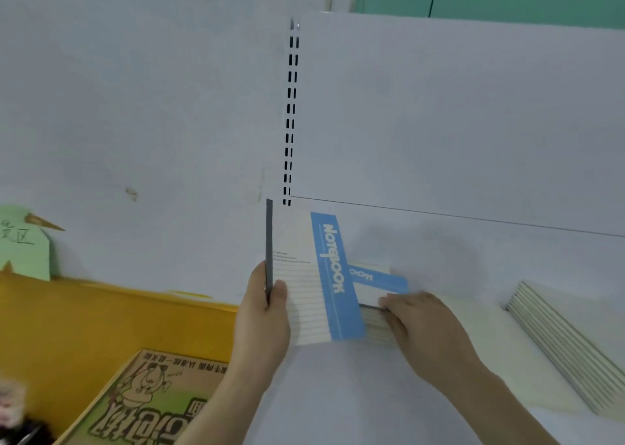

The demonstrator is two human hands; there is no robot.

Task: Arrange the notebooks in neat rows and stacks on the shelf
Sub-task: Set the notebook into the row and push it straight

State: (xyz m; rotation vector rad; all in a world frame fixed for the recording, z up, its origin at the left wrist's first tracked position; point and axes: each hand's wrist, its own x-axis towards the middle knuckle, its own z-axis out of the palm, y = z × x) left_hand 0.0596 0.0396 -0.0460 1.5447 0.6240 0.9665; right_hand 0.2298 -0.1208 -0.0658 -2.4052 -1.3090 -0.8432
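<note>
So we're at the white shelf with its tall back panel and the slotted upright at the left edge. Off to the right there's a fanned-out pile of cream notebooks lying loose and slanted, so that one's not tidied yet by the look of it. Down left, off the shelf, sits a cardboard box with a cartoon print.

Step in hand, as we read it: adding one more book to the pile. Our left hand is gripping a blue-and-white "Notebook" notebook by its dark spine, thumb on the cover and fingers behind, holding it up just in front of the small stack at the shelf's left end. Our right hand rests on that stack with fingers curled over its near edge, steadying it.

Next move probably wants the held notebook laid flat on top, spine matching the others, then both hands squaring the edges. After that, the slanted pile needs sorting.
</note>
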